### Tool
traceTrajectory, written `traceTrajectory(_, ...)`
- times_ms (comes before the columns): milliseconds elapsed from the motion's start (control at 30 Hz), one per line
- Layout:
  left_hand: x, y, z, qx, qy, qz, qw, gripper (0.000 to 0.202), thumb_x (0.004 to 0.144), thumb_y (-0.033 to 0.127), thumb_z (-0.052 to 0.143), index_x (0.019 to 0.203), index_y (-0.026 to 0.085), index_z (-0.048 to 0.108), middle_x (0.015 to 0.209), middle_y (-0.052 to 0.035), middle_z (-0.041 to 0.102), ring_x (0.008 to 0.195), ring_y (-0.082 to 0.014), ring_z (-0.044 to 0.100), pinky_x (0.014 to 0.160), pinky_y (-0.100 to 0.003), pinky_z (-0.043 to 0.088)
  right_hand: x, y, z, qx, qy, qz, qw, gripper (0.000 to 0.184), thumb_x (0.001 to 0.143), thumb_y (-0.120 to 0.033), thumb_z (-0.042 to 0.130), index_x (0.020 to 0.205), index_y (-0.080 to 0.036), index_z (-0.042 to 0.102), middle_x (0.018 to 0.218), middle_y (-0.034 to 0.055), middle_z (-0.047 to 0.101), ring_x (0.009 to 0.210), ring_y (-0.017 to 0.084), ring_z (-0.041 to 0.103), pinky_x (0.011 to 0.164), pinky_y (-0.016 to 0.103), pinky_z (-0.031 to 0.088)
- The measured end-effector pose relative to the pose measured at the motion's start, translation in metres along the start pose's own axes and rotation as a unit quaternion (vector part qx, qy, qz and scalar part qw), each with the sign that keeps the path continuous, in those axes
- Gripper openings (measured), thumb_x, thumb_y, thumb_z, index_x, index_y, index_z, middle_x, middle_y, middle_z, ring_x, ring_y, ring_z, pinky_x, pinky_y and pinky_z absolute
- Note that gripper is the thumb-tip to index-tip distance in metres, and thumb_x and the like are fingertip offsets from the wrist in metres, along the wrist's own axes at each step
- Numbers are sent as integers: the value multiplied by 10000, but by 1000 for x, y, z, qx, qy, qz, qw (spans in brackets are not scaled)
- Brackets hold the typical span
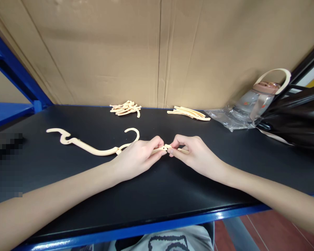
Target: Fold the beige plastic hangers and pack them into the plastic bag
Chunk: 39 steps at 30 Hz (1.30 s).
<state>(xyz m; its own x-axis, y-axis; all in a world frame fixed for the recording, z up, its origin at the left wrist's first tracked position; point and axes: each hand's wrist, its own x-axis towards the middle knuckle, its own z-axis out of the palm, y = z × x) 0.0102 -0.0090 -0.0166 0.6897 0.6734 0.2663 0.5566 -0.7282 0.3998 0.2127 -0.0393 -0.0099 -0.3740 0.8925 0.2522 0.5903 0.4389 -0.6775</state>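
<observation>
A cream plastic hanger (89, 146) lies on the black table (157, 195), its left arm stretched out to the left and its hook (133, 131) curling up behind my left hand. My left hand (140, 156) is closed in a pinch on the hanger's right arm. My right hand (193, 153) pinches a small cream strip piece (183, 151) and presses its end against the hanger's end at the joint (167, 147) between my fingertips. Both hands rest on the table, near its middle.
Two heaps of cream parts lie at the back: curved pieces (126, 108) and straight strips (189, 113). A clear water bottle with a cream handle (259, 99) on a plastic bag and a black bag (295, 118) lie at right. Cardboard (157, 48) walls the back.
</observation>
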Motion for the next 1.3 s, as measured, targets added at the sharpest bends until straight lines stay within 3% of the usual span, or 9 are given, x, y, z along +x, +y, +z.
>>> traceTrajectory(167, 1, 1, -1, 11, -15, -4, 1000, 172, 958, 354, 392, 869, 214, 440, 634, 48, 538, 512, -123, 512, 495, -215, 327, -1, -2, -1, -158, 2, -48, 986, 172, 912, -201, 496, 746, -191, 541, 721, 4, 653, 599, 124, 583, 561, 232, 363)
traceTrajectory(300, 0, 3, -1, 11, -30, 6, 999, 166, 964, 342, 376, 872, 214, 430, 673, 30, 580, 564, -145, 572, 510, -223, 343, 0, -2, -5, -202, -18, -96, 974, 187, 912, -192, 490, 727, -186, 518, 658, -10, 594, 537, 103, 502, 528, 229, 309)
traceTrajectory(467, 1, 2, 1, 20, -28, 23, 999, 176, 968, 353, 360, 876, 218, 426, 686, 26, 602, 552, -154, 590, 481, -224, 331, 5, -3, -13, -157, -69, -97, 980, 162, 891, -152, 520, 736, -172, 566, 676, -10, 617, 566, 92, 513, 545, 218, 307)
traceTrajectory(800, 1, 4, 2, 10, -21, 32, 999, 143, 961, 298, 416, 847, 220, 381, 614, 55, 550, 494, -143, 560, 459, -214, 316, 13, 5, -18, 39, -142, 4, 989, 138, 862, -232, 565, 758, -163, 623, 720, 4, 684, 632, 103, 584, 574, 205, 398)
traceTrajectory(1000, 2, 6, 1, 4, -17, 23, 1000, 105, 947, 293, 468, 1014, 213, 470, 675, 47, 594, 557, -139, 578, 498, -212, 346, 13, 8, -17, 54, -142, -3, 988, 125, 863, -264, 575, 779, -171, 579, 703, -3, 665, 642, 108, 591, 596, 213, 410)
traceTrajectory(1167, -1, 6, -1, 11, -14, 25, 1000, 128, 961, 314, 459, 945, 215, 538, 779, 32, 640, 672, -134, 610, 569, -220, 380, 11, 6, -17, 51, -139, -21, 989, 128, 874, -289, 574, 809, -182, 546, 730, 0, 669, 693, 121, 608, 652, 228, 427)
traceTrajectory(1300, -3, 8, -1, 12, -20, 30, 999, 136, 968, 310, 446, 918, 210, 524, 816, 34, 632, 710, -128, 607, 594, -224, 388, 11, 6, -17, 43, -152, 13, 987, 219, 881, -377, 567, 800, -175, 594, 636, -20, 613, 578, 100, 548, 538, 203, 374)
